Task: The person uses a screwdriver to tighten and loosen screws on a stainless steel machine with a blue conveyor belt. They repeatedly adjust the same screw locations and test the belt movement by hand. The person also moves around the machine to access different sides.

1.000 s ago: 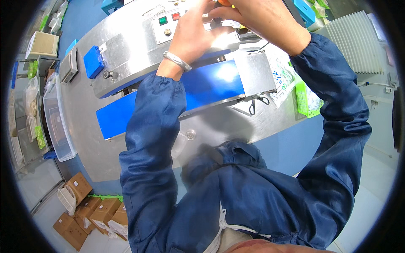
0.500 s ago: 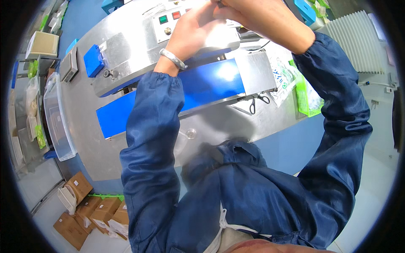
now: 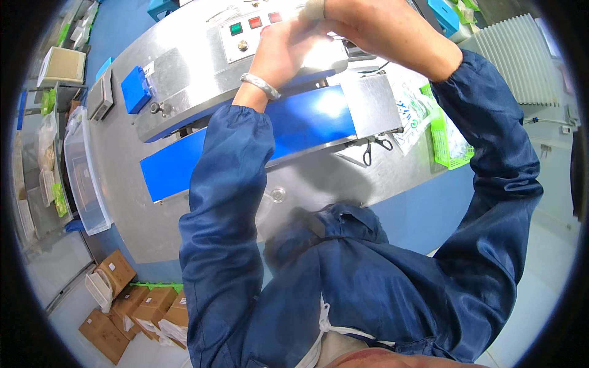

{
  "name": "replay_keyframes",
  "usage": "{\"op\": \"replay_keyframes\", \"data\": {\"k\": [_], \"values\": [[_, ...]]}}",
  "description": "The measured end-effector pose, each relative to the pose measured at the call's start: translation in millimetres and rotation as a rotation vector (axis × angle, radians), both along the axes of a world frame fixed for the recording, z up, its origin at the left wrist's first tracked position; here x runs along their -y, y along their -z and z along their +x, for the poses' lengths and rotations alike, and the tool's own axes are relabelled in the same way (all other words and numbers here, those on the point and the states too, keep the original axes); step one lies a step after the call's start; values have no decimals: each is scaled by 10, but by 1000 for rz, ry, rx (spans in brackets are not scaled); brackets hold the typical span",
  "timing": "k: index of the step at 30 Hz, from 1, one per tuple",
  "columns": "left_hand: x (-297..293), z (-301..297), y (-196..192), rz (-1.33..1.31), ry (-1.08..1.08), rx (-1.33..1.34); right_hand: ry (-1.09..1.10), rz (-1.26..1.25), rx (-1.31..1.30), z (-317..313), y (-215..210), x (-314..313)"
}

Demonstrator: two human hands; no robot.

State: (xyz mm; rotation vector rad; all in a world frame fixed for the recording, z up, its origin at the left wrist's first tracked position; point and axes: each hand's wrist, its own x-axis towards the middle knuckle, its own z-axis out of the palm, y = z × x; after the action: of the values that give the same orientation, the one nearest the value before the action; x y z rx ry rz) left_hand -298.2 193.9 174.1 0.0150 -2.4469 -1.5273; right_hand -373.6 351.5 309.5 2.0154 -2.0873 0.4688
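Both hands meet at the top edge, above a steel machine [image 3: 190, 70] with a control panel [image 3: 233, 44] and a blue conveyor belt [image 3: 307, 119]. My left hand [image 3: 283, 54], below a silvery bracelet [image 3: 261, 84], has its fingers lost in glare and behind the other hand. My right hand [image 3: 356, 21] reaches in from the right with its fingers curled beside a small pale thing [image 3: 313, 10]. That pale thing is cut off by the frame and I cannot make out its kind.
Black-handled scissors [image 3: 368, 153] lie at the belt's near side, left of a green basket [image 3: 451, 147] and a printed plastic bag [image 3: 414, 113]. A blue block [image 3: 136, 89] sits on the machine. A clear bin [image 3: 86, 172] and cardboard boxes [image 3: 153, 306] stand left.
My left hand and forearm have shifted slightly right and down. The right forearm has moved a little right. A pale thing now shows between the hands at the top edge.
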Motion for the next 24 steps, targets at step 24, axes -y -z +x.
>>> {"op": "replay_keyframes", "data": {"k": [24], "values": [[53,3,81,38,21,-1,92,62,169,-105,-36,27]]}}
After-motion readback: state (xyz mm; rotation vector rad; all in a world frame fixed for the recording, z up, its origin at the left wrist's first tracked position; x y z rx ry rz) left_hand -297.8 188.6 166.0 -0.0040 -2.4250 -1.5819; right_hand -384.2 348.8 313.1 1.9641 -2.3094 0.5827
